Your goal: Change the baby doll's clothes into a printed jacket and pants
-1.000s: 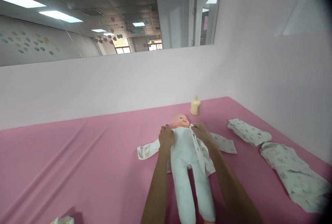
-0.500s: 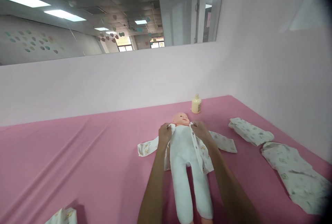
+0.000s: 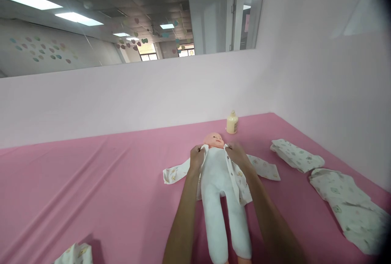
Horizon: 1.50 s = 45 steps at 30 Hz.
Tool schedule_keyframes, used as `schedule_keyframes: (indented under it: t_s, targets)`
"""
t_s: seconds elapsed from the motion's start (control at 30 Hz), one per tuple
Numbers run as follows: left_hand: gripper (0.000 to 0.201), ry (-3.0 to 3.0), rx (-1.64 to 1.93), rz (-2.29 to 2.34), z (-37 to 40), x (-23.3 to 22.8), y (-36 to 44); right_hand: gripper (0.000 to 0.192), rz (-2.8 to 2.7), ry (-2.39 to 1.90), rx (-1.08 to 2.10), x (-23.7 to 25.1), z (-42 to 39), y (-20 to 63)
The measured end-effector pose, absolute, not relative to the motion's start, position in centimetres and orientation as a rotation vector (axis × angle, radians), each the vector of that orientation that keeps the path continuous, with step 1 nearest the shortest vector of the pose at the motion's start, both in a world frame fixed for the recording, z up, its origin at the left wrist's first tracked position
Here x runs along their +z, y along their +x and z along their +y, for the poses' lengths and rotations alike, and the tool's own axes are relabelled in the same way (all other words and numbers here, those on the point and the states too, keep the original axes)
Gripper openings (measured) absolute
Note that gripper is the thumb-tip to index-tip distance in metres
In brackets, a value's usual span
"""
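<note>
A baby doll (image 3: 218, 182) with a pink head and white cloth body lies on its back on the pink cloth (image 3: 106, 190). Under it is an open printed white baby shirt (image 3: 262, 167), its sleeves spread to both sides. My left hand (image 3: 197, 157) pinches the shirt's left front edge at the doll's shoulder. At the other shoulder my right hand (image 3: 237, 155) grips the right front edge by the collar. Both forearms reach in from the bottom of the view.
A small cream bottle (image 3: 232, 123) stands behind the doll's head near the pale wall. Two printed garments (image 3: 296, 156) (image 3: 348, 205) lie at the right by the side wall. Another piece of printed cloth (image 3: 75, 254) peeks in at the bottom left.
My left hand has slid up the doll's side to the shoulder and closed on the shirt's edge. The right hand stays at the collar. The view has shifted slightly.
</note>
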<state>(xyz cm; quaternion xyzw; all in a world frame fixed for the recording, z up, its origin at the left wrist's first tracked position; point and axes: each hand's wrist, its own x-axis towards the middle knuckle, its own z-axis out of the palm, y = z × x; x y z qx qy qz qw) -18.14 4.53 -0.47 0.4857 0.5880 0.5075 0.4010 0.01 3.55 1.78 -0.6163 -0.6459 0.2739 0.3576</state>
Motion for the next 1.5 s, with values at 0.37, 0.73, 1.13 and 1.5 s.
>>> schedule_keyframes:
  t_s: [0.37,0.73,1.13,1.5]
  targets:
    - [0.032,1.407,1.164,1.562,4.4,-0.5,-18.9,0.026,-1.652,-1.613,0.708,2.0,3.4,-0.3]
    - [0.035,1.417,1.161,1.415,4.2,-0.5,-19.3,0.025,-1.645,-1.599,0.725,2.1,3.3,-0.5]
    - [0.038,1.342,1.155,1.376,4.5,-0.8,-19.5,0.027,-1.657,-1.594,0.719,1.5,3.6,-0.6]
    - [0.038,1.424,1.111,1.249,4.1,-0.2,-20.0,0.028,-1.631,-1.562,0.75,1.8,3.3,-0.6]
